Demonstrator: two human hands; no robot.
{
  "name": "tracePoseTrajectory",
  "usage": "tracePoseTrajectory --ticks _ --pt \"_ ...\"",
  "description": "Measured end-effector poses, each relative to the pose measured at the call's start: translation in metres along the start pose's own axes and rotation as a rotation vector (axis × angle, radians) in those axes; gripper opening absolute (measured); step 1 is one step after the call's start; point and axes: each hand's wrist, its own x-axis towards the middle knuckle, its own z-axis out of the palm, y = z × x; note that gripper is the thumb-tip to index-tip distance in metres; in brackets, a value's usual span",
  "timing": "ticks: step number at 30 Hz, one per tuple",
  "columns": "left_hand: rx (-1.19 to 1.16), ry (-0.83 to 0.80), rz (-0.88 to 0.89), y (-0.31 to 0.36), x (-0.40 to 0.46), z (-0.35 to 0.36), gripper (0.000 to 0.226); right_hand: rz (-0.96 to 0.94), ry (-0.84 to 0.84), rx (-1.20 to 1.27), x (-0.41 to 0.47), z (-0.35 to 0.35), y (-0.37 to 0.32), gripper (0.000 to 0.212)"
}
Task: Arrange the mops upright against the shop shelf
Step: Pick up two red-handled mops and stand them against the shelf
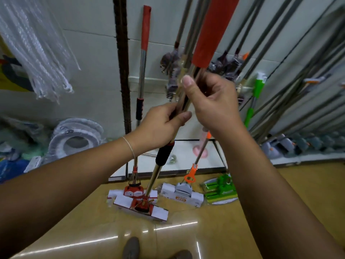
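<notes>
I hold a sponge mop with a metal shaft, a red top grip and a black foam sleeve. Its red and white head rests on the yellow floor. My left hand grips the shaft just above the black sleeve. A little higher, my right hand grips the same shaft, thumb up. Another red-handled mop stands upright against the white wall, its head just behind the held one. A grey-and-white mop head with an orange clip and a green mop head sit to the right.
Many grey poles lean against the wall at the right, above a row of grey mop heads. A dark vertical post stands left of centre. Bagged white rings and hanging plastic-wrapped items fill the left. My shoes show at the bottom.
</notes>
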Motion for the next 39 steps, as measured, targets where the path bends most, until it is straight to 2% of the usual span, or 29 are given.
tracePoseTrajectory --ticks 3,6,10,15,19,24,28,31,35,39 --pt "-0.019 -0.047 0.071 0.028 0.008 0.02 0.023 -0.024 0.07 -0.021 -0.005 -0.035 -0.013 0.017" --pt "-0.08 -0.089 0.111 0.054 0.012 0.045 0.029 -0.039 0.153 -0.022 -0.011 -0.069 -0.02 0.012" --pt "-0.154 -0.134 0.15 0.086 0.019 0.08 0.03 -0.043 0.248 -0.05 -0.021 -0.112 -0.029 0.026" --pt "-0.217 -0.207 0.196 0.122 0.024 0.13 0.032 -0.016 0.311 -0.068 -0.037 -0.169 -0.037 0.018" --pt "-0.363 -0.279 0.207 0.149 0.032 0.175 0.043 0.0 0.366 -0.102 -0.046 -0.219 -0.041 0.024" --pt "-0.408 -0.368 0.264 0.183 0.041 0.241 0.061 -0.012 0.415 -0.129 -0.062 -0.292 -0.04 0.038" --pt "-0.442 -0.422 0.264 0.211 0.043 0.301 0.049 -0.013 0.47 -0.16 -0.079 -0.351 -0.034 0.042" --pt "-0.459 -0.464 0.252 0.232 0.043 0.341 0.033 0.002 0.517 -0.178 -0.092 -0.388 -0.03 0.032" --pt "-0.456 -0.551 0.297 0.261 0.042 0.393 0.041 -0.003 0.578 -0.233 -0.113 -0.439 -0.028 0.033" --pt "-0.431 -0.631 0.358 0.287 0.043 0.439 0.033 -0.01 0.649 -0.316 -0.13 -0.486 -0.027 0.037"
